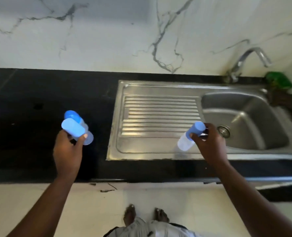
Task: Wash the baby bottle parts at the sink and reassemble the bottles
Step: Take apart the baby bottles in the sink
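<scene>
My left hand grips two baby bottles with blue caps together above the black counter, left of the sink. My right hand holds a third clear bottle with a blue cap, tilted, over the front right corner of the steel drainboard. Its fingers curl round the bottle's neck just below the cap.
The sink basin with its drain lies to the right, a chrome tap behind it. A green item and a dark cloth sit at the basin's far right corner. A marble wall rises behind the counter.
</scene>
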### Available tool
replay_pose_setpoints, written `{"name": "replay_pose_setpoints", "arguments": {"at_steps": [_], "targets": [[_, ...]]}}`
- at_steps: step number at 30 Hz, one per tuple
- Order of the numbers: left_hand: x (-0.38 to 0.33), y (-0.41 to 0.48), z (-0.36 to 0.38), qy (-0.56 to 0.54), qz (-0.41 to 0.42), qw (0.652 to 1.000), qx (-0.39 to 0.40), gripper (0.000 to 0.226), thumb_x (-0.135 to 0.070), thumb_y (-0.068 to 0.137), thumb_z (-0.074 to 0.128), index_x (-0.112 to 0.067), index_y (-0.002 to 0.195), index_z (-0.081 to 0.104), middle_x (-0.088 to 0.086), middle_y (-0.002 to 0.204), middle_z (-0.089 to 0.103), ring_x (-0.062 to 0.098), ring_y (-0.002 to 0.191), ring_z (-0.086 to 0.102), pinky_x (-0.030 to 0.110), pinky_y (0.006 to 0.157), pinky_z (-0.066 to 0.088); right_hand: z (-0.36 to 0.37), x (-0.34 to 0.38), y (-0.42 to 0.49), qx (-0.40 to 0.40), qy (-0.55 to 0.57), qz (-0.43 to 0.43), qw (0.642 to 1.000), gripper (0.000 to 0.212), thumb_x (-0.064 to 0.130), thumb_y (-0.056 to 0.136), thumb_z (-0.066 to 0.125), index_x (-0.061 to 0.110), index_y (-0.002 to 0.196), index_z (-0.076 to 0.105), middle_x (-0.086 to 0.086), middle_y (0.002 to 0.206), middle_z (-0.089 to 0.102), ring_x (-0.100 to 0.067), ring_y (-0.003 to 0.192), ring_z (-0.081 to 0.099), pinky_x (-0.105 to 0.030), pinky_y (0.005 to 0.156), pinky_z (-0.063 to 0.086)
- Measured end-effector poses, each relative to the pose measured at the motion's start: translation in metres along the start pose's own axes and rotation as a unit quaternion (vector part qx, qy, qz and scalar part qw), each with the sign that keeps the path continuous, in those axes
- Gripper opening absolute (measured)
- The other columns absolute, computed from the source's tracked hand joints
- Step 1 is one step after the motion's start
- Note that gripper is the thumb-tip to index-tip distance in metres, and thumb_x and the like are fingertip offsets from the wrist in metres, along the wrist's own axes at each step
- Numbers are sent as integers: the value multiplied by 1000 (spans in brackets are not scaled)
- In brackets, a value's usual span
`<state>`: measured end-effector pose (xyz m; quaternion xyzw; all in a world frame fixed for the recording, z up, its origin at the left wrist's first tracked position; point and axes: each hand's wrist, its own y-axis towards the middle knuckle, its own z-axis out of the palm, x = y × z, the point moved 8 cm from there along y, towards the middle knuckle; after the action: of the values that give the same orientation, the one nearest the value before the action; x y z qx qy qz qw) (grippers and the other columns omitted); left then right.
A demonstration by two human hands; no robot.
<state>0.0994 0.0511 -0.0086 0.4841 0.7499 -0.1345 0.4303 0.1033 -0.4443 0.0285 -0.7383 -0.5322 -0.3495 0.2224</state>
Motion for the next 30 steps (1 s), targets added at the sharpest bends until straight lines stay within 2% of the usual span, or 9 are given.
{"name": "replay_pose_setpoints", "arguments": {"at_steps": [4, 9, 10, 13, 14, 17, 21, 26, 30], "targets": [[-12, -13, 15, 0, -2, 1000, 2, 43, -29, 90, 74, -11, 124, 54, 14, 118, 64, 33, 106, 63, 40, 82, 45, -37, -34, 12, -42, -27, 15, 999, 47, 28, 79, 80, 18, 119, 57, 5, 98, 67, -20, 86, 70, -42, 80, 56], [-31, -42, 29, -25, -10, 999, 29, 43, -26, 92, 72, -11, 127, 53, 11, 122, 64, 30, 112, 61, 38, 87, 45, -48, -63, 16, -38, -39, 31, 998, 50, 37, 82, 77, 19, 122, 53, -1, 105, 70, -20, 88, 68, -35, 75, 51], [-36, -47, 32, -24, -5, 999, 32, 43, -25, 92, 72, -10, 127, 52, 12, 121, 64, 30, 113, 61, 34, 86, 46, -49, -65, 16, -36, -38, 29, 998, 50, 39, 82, 78, 19, 122, 53, 0, 105, 70, -19, 86, 67, -33, 73, 50], [-54, -60, 43, -24, 5, 998, 49, 43, -24, 91, 73, -9, 126, 53, 12, 120, 64, 29, 112, 62, 10, 80, 43, -47, -72, 19, -22, -49, 32, 998, 52, 43, 81, 78, 20, 120, 53, 2, 106, 69, -20, 87, 64, -33, 72, 49], [-63, -65, 50, -31, 17, 997, 63, 42, -24, 90, 73, -9, 125, 54, 10, 118, 65, 27, 111, 63, 9, 81, 44, -45, -74, 19, -16, -58, 32, 998, 52, 44, 81, 77, 20, 120, 52, 2, 107, 70, -22, 90, 65, -35, 73, 51], [-100, -77, 80, -49, 64, 989, 122, 41, -26, 85, 77, -12, 120, 59, -1, 112, 66, 19, 101, 65, 28, 81, 52, -42, -76, 21, -3, -75, 23, 997, 54, 48, 82, 75, 22, 122, 50, 3, 109, 71, -25, 96, 67, -39, 74, 54], [-158, -100, 138, -57, 128, 965, 220, 43, -27, 82, 81, -19, 119, 62, -15, 107, 64, -1, 95, 62, 15, 77, 48, -43, -75, 26, 12, -83, 14, 996, 56, 46, 81, 76, 21, 124, 50, 2, 110, 70, -25, 96, 67, -35, 72, 51], [-199, -124, 201, -30, 178, 943, 280, 47, -31, 80, 83, -16, 120, 63, -5, 111, 68, 12, 97, 64, 20, 77, 48, -41, -80, 25, 24, -62, 3, 998, 52, 41, 80, 79, 20, 120, 52, 3, 112, 70, -21, 99, 66, -35, 76, 53], [-217, -142, 227, -11, 199, 936, 289, 48, -29, 81, 82, -13, 123, 63, -1, 115, 69, 16, 103, 64, 23, 81, 41, -41, -89, 24, 35, -59, -1, 998, 49, 36, 82, 79, 19, 121, 55, 3, 115, 69, -16, 100, 66, -30, 77, 52]]}}
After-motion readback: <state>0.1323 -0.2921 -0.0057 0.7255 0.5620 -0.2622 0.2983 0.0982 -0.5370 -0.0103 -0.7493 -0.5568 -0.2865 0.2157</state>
